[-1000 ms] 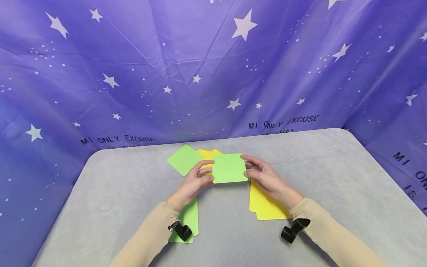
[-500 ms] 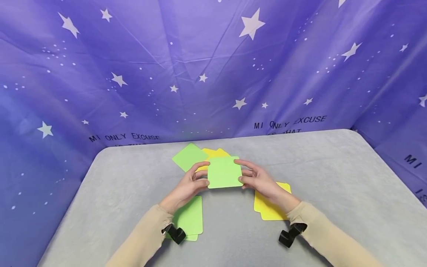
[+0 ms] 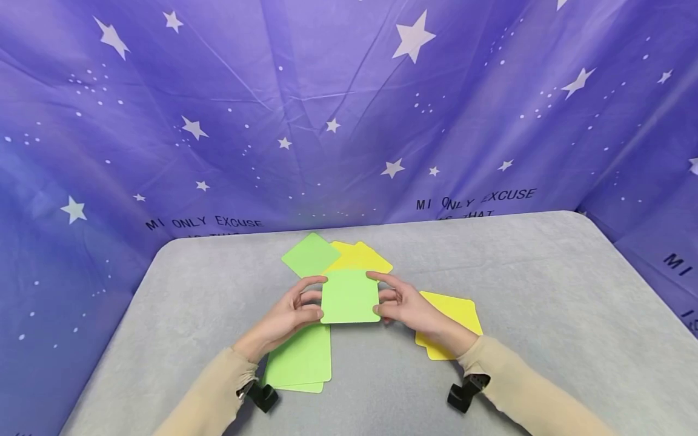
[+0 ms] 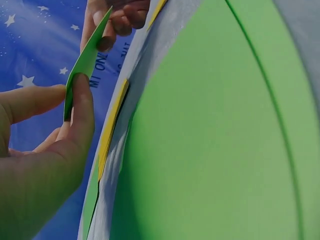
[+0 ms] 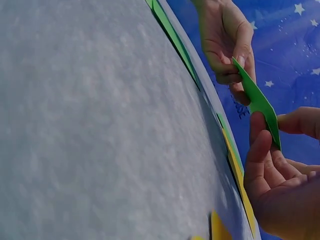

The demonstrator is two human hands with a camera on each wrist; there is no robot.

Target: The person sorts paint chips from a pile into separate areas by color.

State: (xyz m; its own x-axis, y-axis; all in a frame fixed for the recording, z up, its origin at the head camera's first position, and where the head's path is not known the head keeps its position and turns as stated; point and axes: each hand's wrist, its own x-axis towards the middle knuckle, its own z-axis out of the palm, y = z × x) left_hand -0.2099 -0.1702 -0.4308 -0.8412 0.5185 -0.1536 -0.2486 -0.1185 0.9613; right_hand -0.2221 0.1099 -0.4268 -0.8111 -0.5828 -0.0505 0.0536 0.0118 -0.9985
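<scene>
A green card (image 3: 350,297) is held up above the table between both hands. My left hand (image 3: 286,315) pinches its left edge between thumb and fingers. At the opposite edge, my right hand (image 3: 406,306) pinches it too. In the left wrist view the card (image 4: 82,62) appears nearly edge-on and slightly bent, raised off the table. Under the left forearm lie overlapping green cards (image 3: 302,357). Yellow cards (image 3: 452,315) lie partly beneath the right wrist. Behind the held card, more yellow cards (image 3: 357,257) and a turned green card (image 3: 311,254) overlap on the table.
The grey table (image 3: 545,303) extends to both sides of the hands. A purple curtain (image 3: 327,91) with white stars and printed lettering hangs behind it. Black wrist straps with small devices (image 3: 264,396) sit over the beige sleeves (image 3: 207,393).
Both hands have moved the green card left and nearer to the body, uncovering more of the yellow cards at the back. The head view has shifted slightly.
</scene>
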